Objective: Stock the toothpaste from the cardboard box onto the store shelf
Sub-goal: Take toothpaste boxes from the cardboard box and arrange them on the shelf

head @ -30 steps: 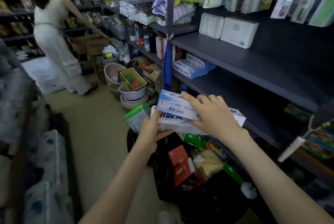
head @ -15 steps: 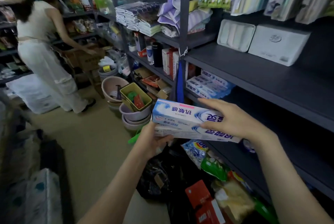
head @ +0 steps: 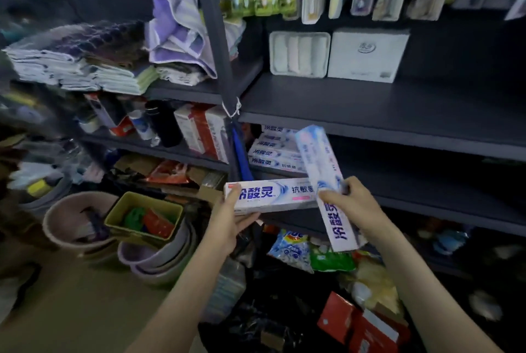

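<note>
Two long, slim rectangular cartons of toothpaste, glossy white-and-blue card with blue print, are held below and to the right of the grey upright post (head: 216, 48) of the dark, matte shelf (head: 370, 113). The left hand (head: 227, 218) grips the level carton (head: 270, 194) at its left end, thumb on the printed face and fingers underneath. Its long axis runs left to right, with the print facing the camera. The right hand (head: 353, 204) has its fingers curled round the middle of the tilted carton (head: 320, 159). This one stands steeply, upper end up and slightly left, lower end down and right, crossing in front of the level carton's right end. Just right of the post's lower part, a stack of matching cartons (head: 273, 150) lies flat. Soft folded towels (head: 79, 65) are piled left of the post.
</note>
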